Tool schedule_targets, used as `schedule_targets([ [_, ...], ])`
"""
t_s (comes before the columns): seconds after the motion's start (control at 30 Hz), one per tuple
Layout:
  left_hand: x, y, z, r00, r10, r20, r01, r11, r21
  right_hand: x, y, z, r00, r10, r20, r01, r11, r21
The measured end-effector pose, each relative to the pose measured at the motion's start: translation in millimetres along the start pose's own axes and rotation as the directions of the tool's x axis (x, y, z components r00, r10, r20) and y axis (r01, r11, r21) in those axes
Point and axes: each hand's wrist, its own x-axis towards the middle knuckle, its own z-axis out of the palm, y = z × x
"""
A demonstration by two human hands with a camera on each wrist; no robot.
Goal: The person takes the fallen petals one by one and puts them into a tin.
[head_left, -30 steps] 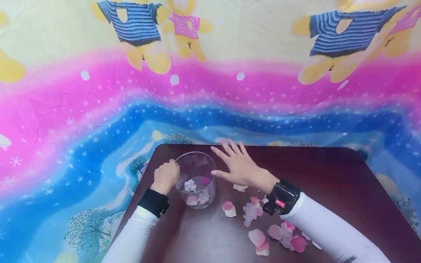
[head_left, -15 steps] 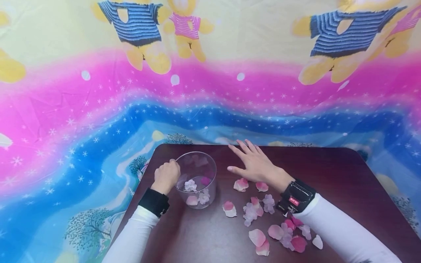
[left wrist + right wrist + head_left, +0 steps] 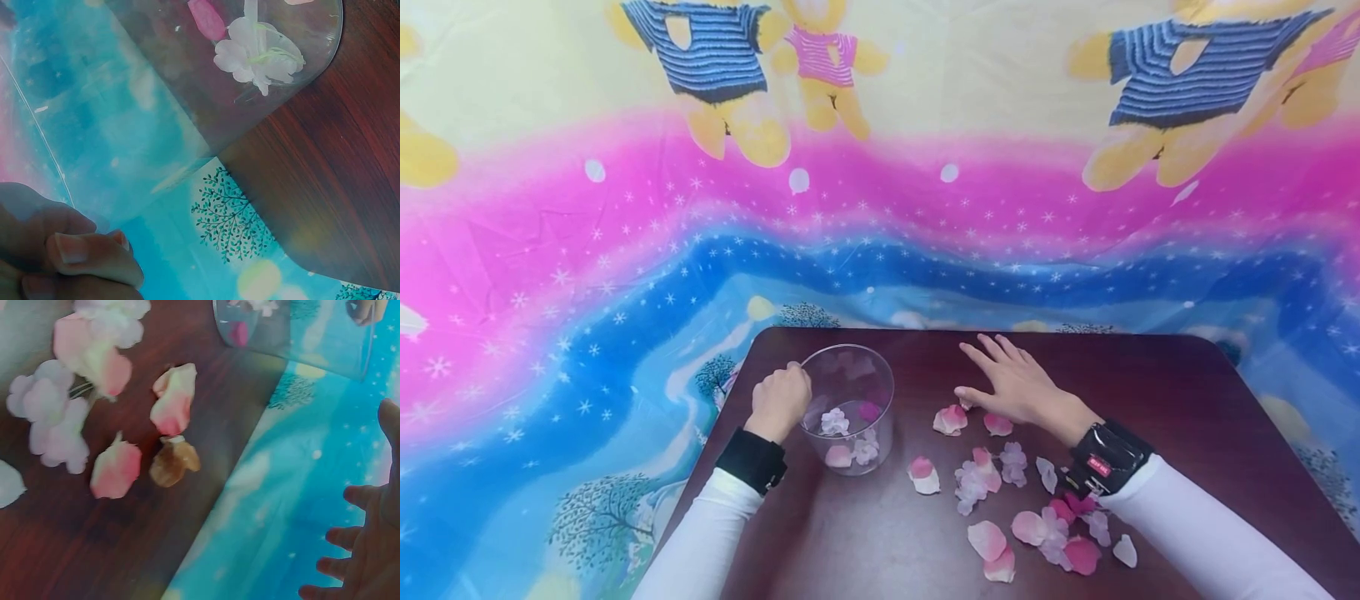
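Dark table [image 3: 1187,400], left hand [image 3: 778,402] fingers gripping clear cup [image 3: 850,408] rim, right hand [image 3: 1022,387] fingers spread, brown petal [image 3: 175,464] wrist-view only.

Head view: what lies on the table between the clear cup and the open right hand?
In the head view, one pink petal lies by the right hand; otherwise bare table separates it from the clear cup.

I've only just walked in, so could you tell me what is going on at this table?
A person is working with loose flower petals at a dark wooden table. Their left hand grips the rim of a clear cup that already holds a few petals and blossoms. Their right hand, fingers spread, rests by the scattered petals beside the cup, thumb near a pink one.
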Motion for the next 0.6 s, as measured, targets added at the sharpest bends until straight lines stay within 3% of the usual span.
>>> schedule_targets([
  [0.6,2.2,-0.6,1.2,1.000,-0.007,0.013,0.007,1.000,0.009,0.6,41.6,38.5,0.993,0.101,0.056,-0.101,0.995,-0.006],
])
